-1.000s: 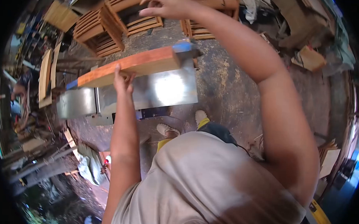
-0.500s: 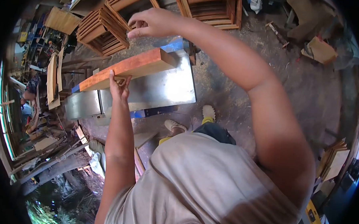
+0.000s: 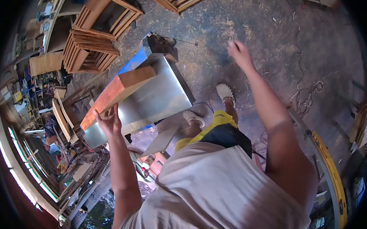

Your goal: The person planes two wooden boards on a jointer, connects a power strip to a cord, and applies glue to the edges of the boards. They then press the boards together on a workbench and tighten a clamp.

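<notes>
A thick wooden board, reddish on one face and paler on the other, lies slantwise along the blue fence side of a jointer with a shiny metal table. My left hand grips the board's near side, close to its left end, with the fingers spread against the wood. Away from the machine, my right hand is in the air above the floor, its fingers loosely bent and nothing visible in them. The underside of the board is hidden.
Stacked wooden frames stand beyond the machine, with more frames at the top. Curved wooden pieces and cluttered scraps lie to the left. A cable trails on the floor at right, near a yellow level-like bar.
My right hand has swung right, away from above the board's far end. The view has turned, so the machine appears more tilted. My left hand stays on the board.
</notes>
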### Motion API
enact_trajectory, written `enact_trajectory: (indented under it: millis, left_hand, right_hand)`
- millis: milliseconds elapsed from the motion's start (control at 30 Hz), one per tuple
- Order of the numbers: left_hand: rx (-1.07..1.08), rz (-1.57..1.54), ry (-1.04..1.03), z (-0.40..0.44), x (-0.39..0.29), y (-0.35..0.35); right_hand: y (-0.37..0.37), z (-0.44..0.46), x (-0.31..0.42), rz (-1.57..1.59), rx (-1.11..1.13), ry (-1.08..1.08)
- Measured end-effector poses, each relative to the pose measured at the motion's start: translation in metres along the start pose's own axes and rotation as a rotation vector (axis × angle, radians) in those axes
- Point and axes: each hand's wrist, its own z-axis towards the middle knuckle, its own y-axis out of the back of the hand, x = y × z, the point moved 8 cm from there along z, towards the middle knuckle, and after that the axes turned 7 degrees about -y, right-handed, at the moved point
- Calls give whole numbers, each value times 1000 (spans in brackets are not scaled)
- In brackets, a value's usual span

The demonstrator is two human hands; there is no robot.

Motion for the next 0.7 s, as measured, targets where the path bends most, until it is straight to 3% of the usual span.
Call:
enact_trajectory:
  millis: [67,167,333,400,567,700]
  left_hand:
    - [31,-25,29,-5,1,-8]
    - [-58,-106,97,-8,5,-8]
    - [45,8,9,-5,-1,-6]
    - [6,-29,35,-5,2,-4]
    - [-70,-27,38,-2,14,0]
    - [-78,-13,-36,-12,10,-17]
  right_hand:
    - [35,-35,-73,23,-52,-162]
    - [66,-75,-114,34,-124,-251]
    - [40,-66,-43,80,-130,-164]
    - [-6,-51,33,153,4,102]
    - [-168,-109,261,-98,473,650]
    - [-283,-153,306,-575,612,988]
